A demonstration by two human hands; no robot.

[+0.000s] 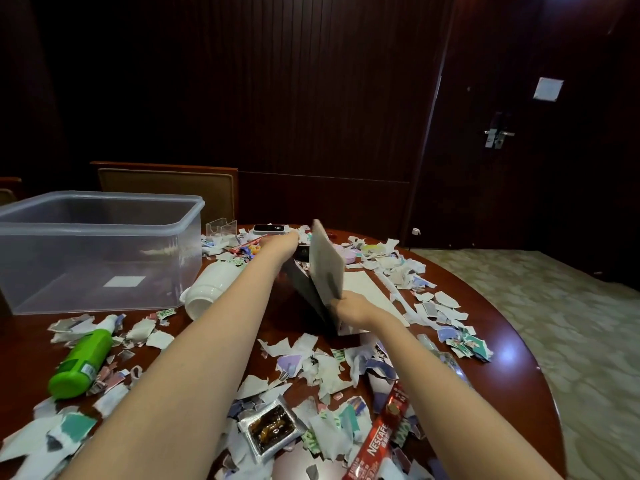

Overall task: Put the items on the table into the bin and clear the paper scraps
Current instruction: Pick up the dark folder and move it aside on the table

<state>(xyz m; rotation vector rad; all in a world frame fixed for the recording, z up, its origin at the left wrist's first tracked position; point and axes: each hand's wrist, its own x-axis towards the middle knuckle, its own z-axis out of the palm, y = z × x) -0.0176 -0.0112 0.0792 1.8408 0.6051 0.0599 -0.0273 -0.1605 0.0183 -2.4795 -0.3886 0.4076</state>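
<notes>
A grey flat booklet (325,263) stands tilted on edge in the middle of the round wooden table (512,355). My right hand (351,308) grips its near lower corner. My left hand (284,242) reaches past its far side; the fingers are hidden behind the booklet. A clear plastic bin (100,251) sits at the left, holding only a white label. Torn paper scraps (318,368) cover most of the table. A green bottle (81,362) lies at the left, and a white mug (211,289) lies on its side beside the bin.
A red Nescafe sachet (377,441) and a silver sauce packet (272,429) lie near the front edge. A small white device (270,229), a clear holder (221,227) and a pink round case (346,255) sit at the back. A chair (166,188) stands behind the bin.
</notes>
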